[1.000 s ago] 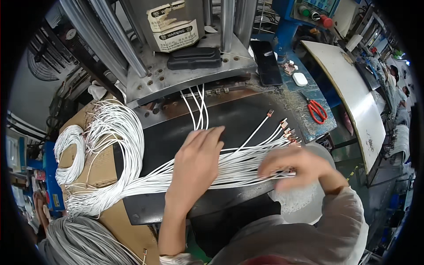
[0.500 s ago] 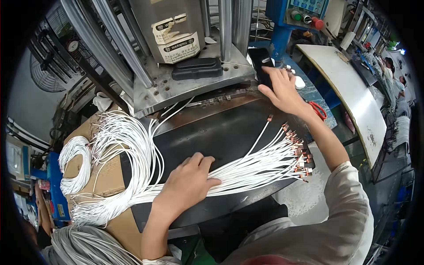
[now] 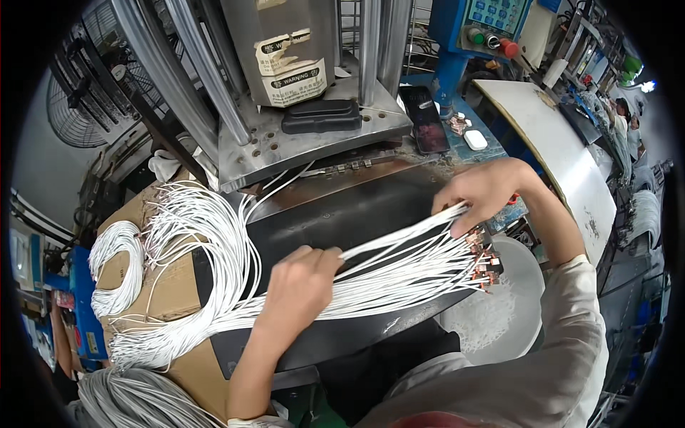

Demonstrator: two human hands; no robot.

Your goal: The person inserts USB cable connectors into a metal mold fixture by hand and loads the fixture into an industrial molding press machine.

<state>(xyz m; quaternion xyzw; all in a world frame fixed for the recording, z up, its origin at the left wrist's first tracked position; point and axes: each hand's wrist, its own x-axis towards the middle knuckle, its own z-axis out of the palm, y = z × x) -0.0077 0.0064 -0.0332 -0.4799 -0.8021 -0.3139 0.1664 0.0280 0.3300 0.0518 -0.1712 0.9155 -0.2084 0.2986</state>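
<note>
"Okay, right hand?"

"My right hand (image 3: 467, 207) is clamped on a few white cables (image 3: 403, 234), near their tips."

"Left?"

"My left hand (image 3: 300, 289) is curled around the same ones, farther left; fingertips hidden."

"And the rest?"

"Main bundle (image 3: 385, 289) lies across the black work surface (image 3: 292, 232), partly under my left hand, coppery connectors (image 3: 486, 269) fanned out at its right end. Pale bin (image 3: 526, 285) just beside the surface's right edge."

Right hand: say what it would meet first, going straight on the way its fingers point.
Past the thin white cables in its grip, the right hand would probably first meet the fanned bundle of white cables on the flat black board, down-left in the picture; its height is unclear.
</note>
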